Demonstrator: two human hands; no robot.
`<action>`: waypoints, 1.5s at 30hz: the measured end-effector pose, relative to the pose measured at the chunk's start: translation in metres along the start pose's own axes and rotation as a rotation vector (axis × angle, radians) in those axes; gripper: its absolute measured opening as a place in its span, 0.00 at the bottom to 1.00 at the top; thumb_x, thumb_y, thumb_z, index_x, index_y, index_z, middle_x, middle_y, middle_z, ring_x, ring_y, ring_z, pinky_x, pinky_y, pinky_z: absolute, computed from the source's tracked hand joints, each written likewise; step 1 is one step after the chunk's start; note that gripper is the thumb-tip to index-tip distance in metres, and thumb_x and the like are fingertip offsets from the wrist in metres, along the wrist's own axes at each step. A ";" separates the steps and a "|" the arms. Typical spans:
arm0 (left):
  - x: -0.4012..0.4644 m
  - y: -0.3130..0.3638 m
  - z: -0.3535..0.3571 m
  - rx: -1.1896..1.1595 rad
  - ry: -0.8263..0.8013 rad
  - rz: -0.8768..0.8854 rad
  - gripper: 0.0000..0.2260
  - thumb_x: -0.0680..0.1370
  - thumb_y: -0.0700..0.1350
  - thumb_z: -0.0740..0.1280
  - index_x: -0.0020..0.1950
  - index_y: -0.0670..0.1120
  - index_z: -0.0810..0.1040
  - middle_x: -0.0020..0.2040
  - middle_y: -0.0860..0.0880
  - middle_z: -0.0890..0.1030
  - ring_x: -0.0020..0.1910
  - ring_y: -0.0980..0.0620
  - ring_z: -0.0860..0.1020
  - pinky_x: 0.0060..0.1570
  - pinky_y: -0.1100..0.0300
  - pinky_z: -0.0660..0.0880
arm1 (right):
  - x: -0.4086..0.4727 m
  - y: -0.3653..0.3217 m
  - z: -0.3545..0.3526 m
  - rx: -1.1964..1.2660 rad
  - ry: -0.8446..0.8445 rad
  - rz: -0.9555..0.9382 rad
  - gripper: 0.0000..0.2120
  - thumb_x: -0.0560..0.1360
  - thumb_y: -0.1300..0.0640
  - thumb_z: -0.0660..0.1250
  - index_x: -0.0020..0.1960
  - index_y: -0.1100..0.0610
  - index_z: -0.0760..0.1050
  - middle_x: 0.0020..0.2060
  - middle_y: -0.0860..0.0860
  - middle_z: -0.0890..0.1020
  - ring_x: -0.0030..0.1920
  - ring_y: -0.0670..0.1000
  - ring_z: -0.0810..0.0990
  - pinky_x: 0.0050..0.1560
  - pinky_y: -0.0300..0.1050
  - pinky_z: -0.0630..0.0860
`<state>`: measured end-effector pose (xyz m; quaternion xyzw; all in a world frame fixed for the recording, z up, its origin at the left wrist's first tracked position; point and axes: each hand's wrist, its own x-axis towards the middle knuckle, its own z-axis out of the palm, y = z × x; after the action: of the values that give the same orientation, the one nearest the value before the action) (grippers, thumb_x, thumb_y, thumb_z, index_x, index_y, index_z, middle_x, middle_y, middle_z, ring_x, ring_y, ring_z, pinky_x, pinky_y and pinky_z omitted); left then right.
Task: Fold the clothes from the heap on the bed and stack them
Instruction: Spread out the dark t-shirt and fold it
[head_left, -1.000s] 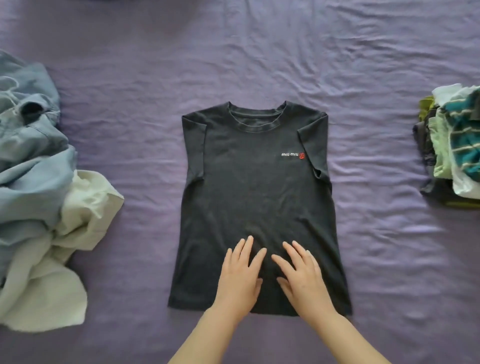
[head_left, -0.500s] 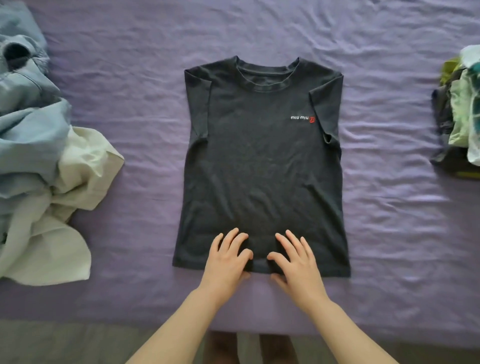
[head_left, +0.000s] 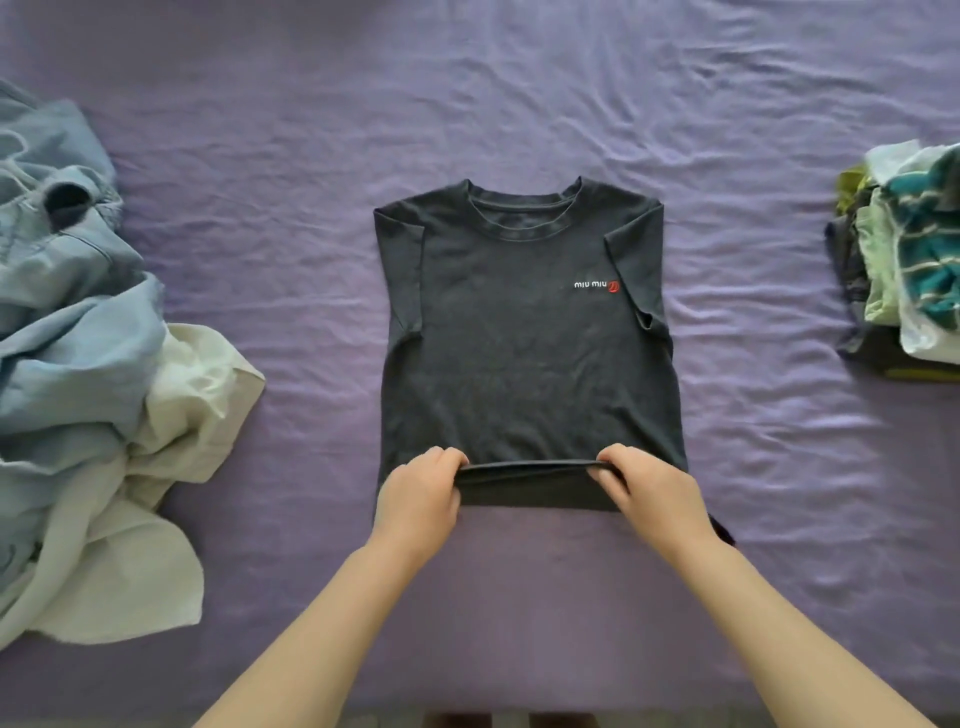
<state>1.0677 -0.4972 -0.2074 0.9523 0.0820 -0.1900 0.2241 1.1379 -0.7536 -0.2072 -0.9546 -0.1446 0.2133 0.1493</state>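
Observation:
A dark grey T-shirt (head_left: 519, 358) with a small white and red logo lies face up in the middle of the purple bed (head_left: 519, 93), both sleeves folded inward. My left hand (head_left: 418, 499) grips the bottom hem on its left side. My right hand (head_left: 652, 493) grips the hem on its right side. Between them the hem is lifted off the sheet and turned up toward the collar. A heap of unfolded clothes (head_left: 78, 332), light blue and cream, lies at the left. A stack of folded clothes (head_left: 909, 270) sits at the right edge.
The bed's near edge runs along the bottom of the view, with floor below it. Wrinkled purple sheet lies bare between the shirt and both piles, and behind the collar.
My hands went from lying flat on the shirt's lower part to moving apart and gripping the hem. The hem is now raised and turned upward.

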 end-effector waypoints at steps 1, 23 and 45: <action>0.007 -0.002 -0.009 -0.025 0.033 -0.025 0.13 0.75 0.37 0.61 0.57 0.48 0.76 0.51 0.50 0.78 0.46 0.45 0.77 0.42 0.52 0.72 | 0.009 0.000 -0.008 -0.040 0.025 -0.006 0.11 0.78 0.46 0.61 0.47 0.53 0.74 0.41 0.47 0.80 0.44 0.52 0.79 0.36 0.47 0.70; 0.246 -0.016 -0.136 -0.048 0.295 -0.273 0.09 0.81 0.49 0.62 0.58 0.50 0.78 0.53 0.47 0.81 0.52 0.44 0.78 0.40 0.57 0.68 | 0.253 0.015 -0.127 -0.540 0.432 -0.330 0.21 0.67 0.50 0.76 0.30 0.60 0.68 0.16 0.53 0.68 0.13 0.54 0.67 0.25 0.35 0.55; 0.324 -0.021 -0.119 0.208 0.403 -0.371 0.13 0.78 0.43 0.63 0.63 0.48 0.76 0.59 0.45 0.77 0.60 0.43 0.70 0.56 0.51 0.63 | 0.338 0.050 -0.112 -0.398 0.363 -0.213 0.12 0.71 0.54 0.74 0.44 0.62 0.75 0.37 0.56 0.80 0.37 0.59 0.79 0.42 0.52 0.71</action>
<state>1.3977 -0.4010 -0.2468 0.9575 0.2778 -0.0421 0.0656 1.4920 -0.7097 -0.2502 -0.9671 -0.2542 -0.0104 0.0039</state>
